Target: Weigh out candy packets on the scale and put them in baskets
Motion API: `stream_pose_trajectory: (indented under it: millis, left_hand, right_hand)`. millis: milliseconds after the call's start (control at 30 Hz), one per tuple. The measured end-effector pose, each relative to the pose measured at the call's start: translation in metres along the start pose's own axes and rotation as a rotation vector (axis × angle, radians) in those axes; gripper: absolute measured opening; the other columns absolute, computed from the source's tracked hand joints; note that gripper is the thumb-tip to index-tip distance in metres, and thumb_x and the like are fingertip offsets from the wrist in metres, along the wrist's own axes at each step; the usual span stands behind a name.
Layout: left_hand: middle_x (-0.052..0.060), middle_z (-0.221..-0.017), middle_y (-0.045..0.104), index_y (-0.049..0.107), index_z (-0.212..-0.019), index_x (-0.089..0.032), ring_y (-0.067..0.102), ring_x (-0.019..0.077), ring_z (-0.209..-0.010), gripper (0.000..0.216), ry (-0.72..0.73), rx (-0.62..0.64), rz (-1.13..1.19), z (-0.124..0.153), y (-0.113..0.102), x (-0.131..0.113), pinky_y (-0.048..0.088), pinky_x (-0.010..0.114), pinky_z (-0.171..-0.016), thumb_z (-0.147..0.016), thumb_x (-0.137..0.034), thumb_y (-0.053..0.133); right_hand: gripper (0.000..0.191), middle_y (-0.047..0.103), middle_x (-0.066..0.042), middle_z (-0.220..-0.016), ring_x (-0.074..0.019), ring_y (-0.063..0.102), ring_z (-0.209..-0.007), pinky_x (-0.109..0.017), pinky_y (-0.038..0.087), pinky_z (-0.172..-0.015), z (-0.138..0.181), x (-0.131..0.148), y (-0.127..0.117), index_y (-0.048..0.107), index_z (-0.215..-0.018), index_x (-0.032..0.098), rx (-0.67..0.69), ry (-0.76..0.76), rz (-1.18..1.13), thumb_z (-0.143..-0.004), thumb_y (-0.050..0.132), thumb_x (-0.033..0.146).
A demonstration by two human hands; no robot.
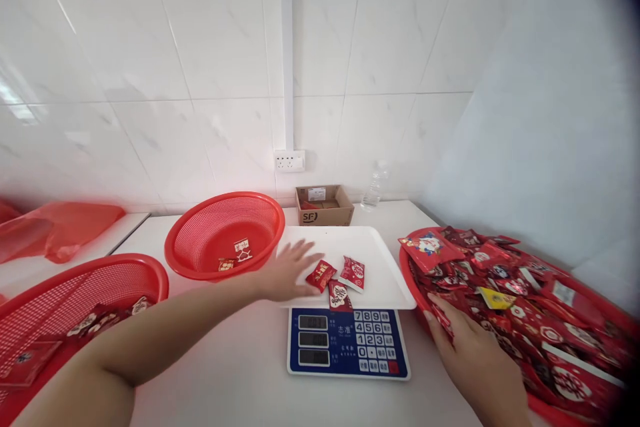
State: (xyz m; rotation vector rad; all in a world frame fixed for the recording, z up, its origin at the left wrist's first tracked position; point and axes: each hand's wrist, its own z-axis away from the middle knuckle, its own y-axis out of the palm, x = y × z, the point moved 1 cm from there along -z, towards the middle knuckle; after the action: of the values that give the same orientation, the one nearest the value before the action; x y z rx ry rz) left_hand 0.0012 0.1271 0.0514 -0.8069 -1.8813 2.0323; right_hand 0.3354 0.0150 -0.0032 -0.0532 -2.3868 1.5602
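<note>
My left hand point(290, 273) is over the left side of the white weighing tray point(383, 260), fingers spread and nothing in them. Just right of its fingertips lie three small red packets point(321, 275) on the tray, close together; one reaches the tray's front edge. The tray belongs to a digital scale with a blue keypad panel point(345, 368); its display digits are too faint to read. At the near left rim of a heaped red basket point(420, 310), my right hand point(473, 353) has its fingers closed on a small red packet point(442, 317).
A round red basket point(175, 240) with a couple of packets stands left of the scale. Nearer left is another red basket point(155, 267) holding several packets. Behind the tray are a cardboard box point(327, 216) and a clear bottle point(374, 188), near the tiled wall.
</note>
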Motion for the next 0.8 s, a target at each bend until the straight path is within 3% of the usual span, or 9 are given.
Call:
stream_pose_trajectory:
  millis: [133,200,267,367,533,667,800]
  left_hand:
    - [0.01,-0.156,0.006,0.016,-0.147,-0.029,-0.002,0.0337,-0.141,0.093,0.347,0.14,0.073,-0.027,0.022,-0.054,0.008,0.056,-0.111,-0.072,-0.075,0.046]
    - [0.014,-0.155,0.01,0.016,-0.147,-0.026,0.001,0.0374,-0.141,0.096,0.415,0.13,0.061,-0.042,0.031,-0.068,0.008,0.06,-0.109,-0.071,-0.078,0.043]
    - [0.014,-0.153,0.023,0.023,-0.145,-0.024,0.014,0.0366,-0.14,0.09,0.447,0.088,0.024,-0.057,0.036,-0.074,0.016,0.057,-0.108,-0.074,-0.076,0.04]
    - [0.011,-0.144,0.04,0.035,-0.139,-0.025,0.036,0.03,-0.131,0.074,0.46,0.016,-0.019,-0.074,0.039,-0.075,0.028,0.046,-0.105,-0.079,-0.069,0.043]
    - [0.013,-0.119,0.056,0.048,-0.127,-0.022,0.052,0.0302,-0.108,0.062,0.382,-0.076,-0.05,-0.083,0.038,-0.069,0.041,0.043,-0.09,-0.08,-0.061,0.051]
    - [0.01,-0.105,0.058,0.059,-0.108,-0.021,0.059,0.024,-0.09,0.037,0.305,-0.098,-0.053,-0.083,0.037,-0.067,0.047,0.033,-0.072,-0.081,-0.046,0.055]
    - [0.005,-0.095,0.06,0.062,-0.093,-0.023,0.061,0.0193,-0.08,0.018,0.265,-0.11,-0.035,-0.08,0.034,-0.067,0.046,0.028,-0.066,-0.077,-0.03,0.058]
  right_hand:
    - [0.048,0.068,-0.007,-0.111,-0.0239,0.066,-0.088,-0.033,0.053,-0.058,0.0,0.001,-0.001,0.063,-0.115,0.024,-0.003,0.003,0.022,-0.088,0.031,0.047]
    - [0.047,0.068,-0.005,-0.113,-0.0229,0.066,-0.091,-0.032,0.053,-0.061,0.0,0.003,-0.002,0.063,-0.115,0.024,-0.002,0.005,0.029,-0.088,0.031,0.046]
    - [0.046,0.067,-0.004,-0.114,-0.0221,0.065,-0.092,-0.031,0.053,-0.062,0.0,0.004,-0.003,0.062,-0.116,0.024,0.007,0.0,0.035,-0.089,0.03,0.045]
    - [0.045,0.068,-0.004,-0.113,-0.0213,0.066,-0.092,-0.03,0.053,-0.064,-0.001,0.007,-0.006,0.061,-0.117,0.023,0.008,-0.016,0.033,-0.09,0.03,0.043]
    - [0.043,0.069,-0.006,-0.111,-0.0215,0.066,-0.09,-0.031,0.052,-0.063,-0.001,0.011,-0.012,0.062,-0.115,0.022,-0.003,-0.021,0.049,-0.09,0.031,0.04]
    - [0.042,0.069,-0.006,-0.109,-0.0203,0.066,-0.088,-0.029,0.052,-0.062,0.0,0.011,-0.013,0.062,-0.114,0.022,-0.025,-0.027,0.035,-0.091,0.032,0.038]
    - [0.041,0.07,-0.006,-0.108,-0.0202,0.066,-0.09,-0.029,0.051,-0.064,0.001,0.01,-0.01,0.062,-0.113,0.021,-0.054,-0.057,0.02,-0.091,0.033,0.038]
